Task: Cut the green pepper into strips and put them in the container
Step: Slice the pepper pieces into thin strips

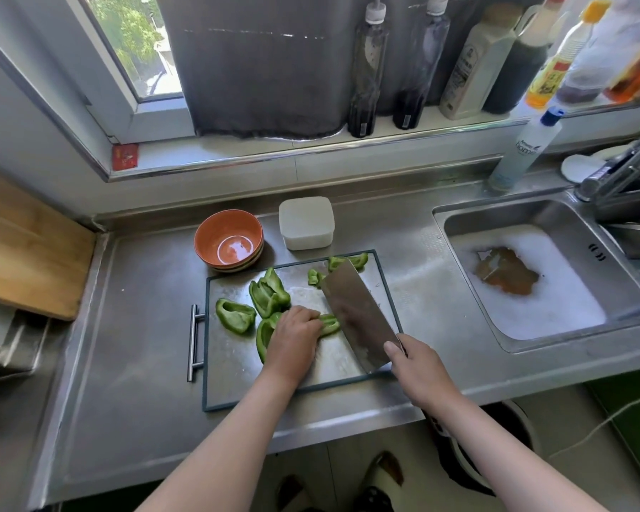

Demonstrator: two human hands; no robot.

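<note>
— where the green pepper was concerned, what was recorded?
— it lay in pieces on the steel cutting board (237, 364), which sat on the table (134, 327). the near piece (329, 324) was under the fingertips of the left hand (296, 334) and touched the blade of the cleaver (355, 312). larger pieces (268, 293) lay left of that hand, one of them partly hidden beneath it. small cut bits (348, 261) lay at the board's far edge, behind the blade.
— and the state of each hand?
— the left hand had its fingers curled down onto the near piece, pinning it to the board. the right hand (418, 367) was wrapped round the cleaver's handle, thumb against the blade's heel. the blade stood tilted, its edge down at the near piece.
— the container?
— the white container (306, 223) stood on the table just beyond the board's far edge, beside an orange bowl (229, 238). its contents could not be told. a sink (532, 275) holding foam was to the right.
</note>
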